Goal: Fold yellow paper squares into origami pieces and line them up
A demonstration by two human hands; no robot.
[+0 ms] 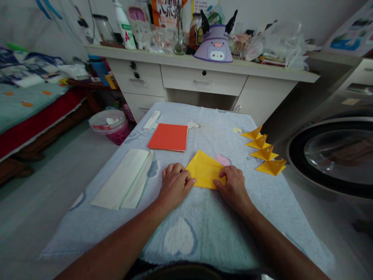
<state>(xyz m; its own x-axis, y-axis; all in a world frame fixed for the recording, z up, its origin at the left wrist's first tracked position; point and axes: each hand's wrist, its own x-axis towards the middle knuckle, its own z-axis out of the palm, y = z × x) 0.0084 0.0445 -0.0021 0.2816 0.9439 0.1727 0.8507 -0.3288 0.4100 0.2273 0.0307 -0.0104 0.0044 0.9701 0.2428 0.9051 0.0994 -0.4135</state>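
A sheet of yellow origami paper (205, 169), partly folded with a pointed top, lies on the cloth-covered table between my hands. My left hand (176, 179) grips its left edge, the thumb resting on the lower left corner. At the right edge my right hand (233, 182) pinches the paper, its thumb and curled fingers near the lower right corner. Several folded yellow paper pieces (264, 154) with raised points stand in a row on the table's right side. A stack of red-orange square paper (169, 137) lies beyond my left hand.
A pale folded tissue (124, 179) lies left of my left arm, and a small white box (152, 121) sits at the table's far left. Behind stands a white desk (204, 76) crowded with items. A lined pink bin (112, 124) is at left, a washing machine (340, 147) at right.
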